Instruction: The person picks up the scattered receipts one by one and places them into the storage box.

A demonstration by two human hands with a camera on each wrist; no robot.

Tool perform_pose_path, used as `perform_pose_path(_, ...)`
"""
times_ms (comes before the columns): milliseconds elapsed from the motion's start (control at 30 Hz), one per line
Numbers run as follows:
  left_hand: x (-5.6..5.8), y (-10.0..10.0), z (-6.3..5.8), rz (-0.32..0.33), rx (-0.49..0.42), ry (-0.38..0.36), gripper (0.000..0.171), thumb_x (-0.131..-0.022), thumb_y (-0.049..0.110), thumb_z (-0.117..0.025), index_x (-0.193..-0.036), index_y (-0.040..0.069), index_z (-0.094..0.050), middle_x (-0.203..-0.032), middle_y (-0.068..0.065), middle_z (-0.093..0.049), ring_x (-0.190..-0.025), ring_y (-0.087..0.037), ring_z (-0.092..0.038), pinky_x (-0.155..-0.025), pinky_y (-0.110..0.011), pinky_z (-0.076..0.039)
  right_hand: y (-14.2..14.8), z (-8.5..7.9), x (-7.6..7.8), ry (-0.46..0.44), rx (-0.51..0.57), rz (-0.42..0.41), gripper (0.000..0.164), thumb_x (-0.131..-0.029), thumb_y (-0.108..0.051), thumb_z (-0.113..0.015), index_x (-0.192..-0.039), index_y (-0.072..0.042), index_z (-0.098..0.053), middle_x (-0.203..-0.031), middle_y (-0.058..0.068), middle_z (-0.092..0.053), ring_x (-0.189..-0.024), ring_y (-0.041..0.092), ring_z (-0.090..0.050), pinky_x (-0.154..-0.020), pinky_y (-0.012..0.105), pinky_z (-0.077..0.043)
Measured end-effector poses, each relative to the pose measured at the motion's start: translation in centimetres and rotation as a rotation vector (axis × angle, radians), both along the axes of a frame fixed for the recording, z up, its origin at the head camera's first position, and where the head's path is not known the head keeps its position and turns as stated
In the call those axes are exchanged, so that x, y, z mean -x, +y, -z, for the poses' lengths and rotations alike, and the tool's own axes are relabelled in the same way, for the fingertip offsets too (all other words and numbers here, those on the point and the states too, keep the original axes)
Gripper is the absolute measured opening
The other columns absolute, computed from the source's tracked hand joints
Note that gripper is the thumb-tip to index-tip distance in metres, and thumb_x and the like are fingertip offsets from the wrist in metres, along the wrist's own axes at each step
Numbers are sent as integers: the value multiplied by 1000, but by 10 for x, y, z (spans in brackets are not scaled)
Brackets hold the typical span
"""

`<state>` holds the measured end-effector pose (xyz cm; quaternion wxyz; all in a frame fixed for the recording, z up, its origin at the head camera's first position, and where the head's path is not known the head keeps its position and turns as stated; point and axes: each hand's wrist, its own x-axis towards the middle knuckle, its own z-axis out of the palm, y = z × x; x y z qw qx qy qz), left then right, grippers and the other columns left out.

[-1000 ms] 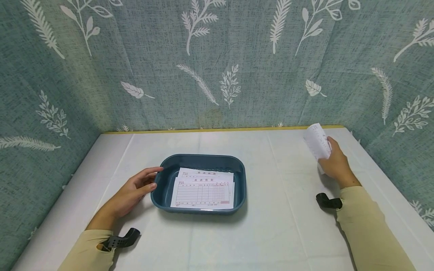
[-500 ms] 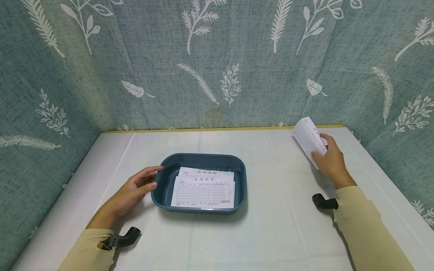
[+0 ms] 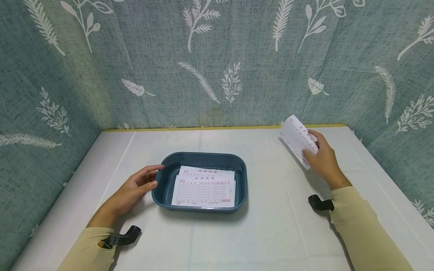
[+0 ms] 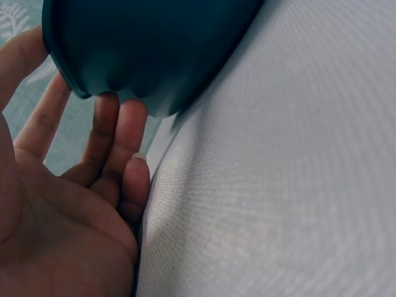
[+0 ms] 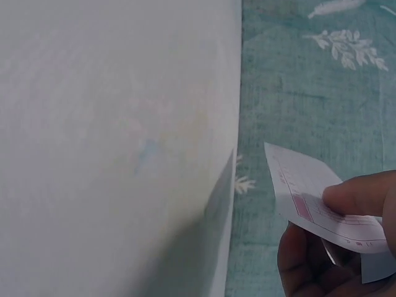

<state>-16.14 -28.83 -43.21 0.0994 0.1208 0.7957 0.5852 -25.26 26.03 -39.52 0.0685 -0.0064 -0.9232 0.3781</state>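
A dark blue plastic tray (image 3: 242,180) stands on the white-covered table, with several printed receipt slips (image 3: 205,191) lying flat and overlapping in it. My left hand (image 3: 133,190) is at the tray's left end, its fingertips touching the rim and outer wall, as the left wrist view also shows. Off to the right, my right hand (image 3: 323,160) pinches a receipt slip (image 3: 296,139) between thumb and fingers, above the table. This slip is curved, and its printed side with a pink box shows in the right wrist view. Fingers partly hide its lower right part.
The white table cover (image 3: 264,233) has faint creases. A green curtain (image 3: 217,75) with white leaf patterns encloses the back and sides, and a yellow strip (image 3: 203,128) runs along the table's back edge. A black bracket (image 3: 320,202) juts from the right wrist, another (image 3: 123,237) from the left.
My right hand has moved left with the receipt slip, which has turned so more of its printed face shows. The left hand and tray have stayed in place.
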Motion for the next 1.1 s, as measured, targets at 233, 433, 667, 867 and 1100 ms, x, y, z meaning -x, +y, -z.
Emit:
perform_pose_path(233,0,0,-1,-2,4,-1,51,-102,14,-55,-150,7,-39,-145,-27,-44,-121,-7,-52,-96,-13,-45,-9,-6,-6,60,32,-29,68,-98,-7,-52,-159,-14,-22,-134,34,-51,-108,43,-56,-83,53,-49)
perform_pose_path(433,0,0,0,-14,27,7,51,-102,16,-56,-150,8,-40,-146,-26,-44,-121,-7,-51,-96,-12,-43,-16,-10,-10,97,16,-57,66,-97,-5,-49,-158,-13,-25,-129,31,-55,-104,43,-60,-77,50,-51)
perform_pose_path(667,1,1,0,-15,37,12,52,-102,16,-57,-150,6,-40,-145,-26,-45,-120,-6,-52,-96,-11,-43,-23,-11,-13,181,2,-102,65,-96,-2,-54,-155,-13,-31,-120,31,-61,-95,43,-64,-69,44,-53)
perform_pose_path(867,1,1,-1,-19,41,11,52,-102,17,-57,-150,6,-40,-144,-26,-46,-120,-6,-52,-96,-11,-43,-30,-16,-17,216,6,-132,66,-95,1,-58,-154,-14,-34,-122,30,-62,-95,41,-65,-72,47,-53)
perform_pose_path(1100,1,0,0,-18,45,16,52,-102,17,-57,-149,6,-40,-144,-26,-46,-120,-6,-53,-96,-11,-43,-38,-20,-21,273,21,-183,66,-94,4,-60,-153,-12,-36,-128,32,-60,-100,45,-65,-75,57,-54)
